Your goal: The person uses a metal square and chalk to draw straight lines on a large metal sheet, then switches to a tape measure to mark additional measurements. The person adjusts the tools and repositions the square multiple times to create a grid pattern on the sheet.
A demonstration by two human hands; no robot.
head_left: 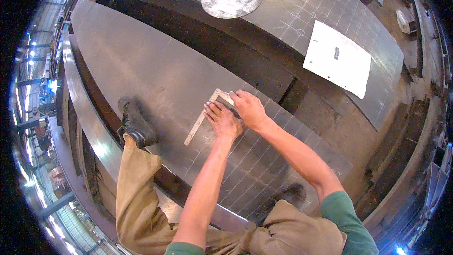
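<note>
- here, a pale, flat, l-shaped square of thin material lies on a long dark grey steel plate, its corner pointing away from the person and its longer arm slanting down to the left.
- the left hand is laid over the square near its corner, fingers lightly spread and reaching across the longer arm; it presses from above rather than wrapping round anything.
- the right hand is at the shorter arm, just beside the left, with its fingers curled and drawn together; whether they pinch something slim at the tips, i cannot tell.
- thin white straight lines run across the plate, to the right of and below the square.
- a black leather boot rests on the same plate, left of the square, under a tan trouser leg.
- beyond a dark gap is a second dark grey steel plate, marked with crossing white lines and small circles.
- a round, mottled grey-white disc with a central hole and a white rectangular sheet with a dark patch near its middle lie on that plate, well apart.
</note>
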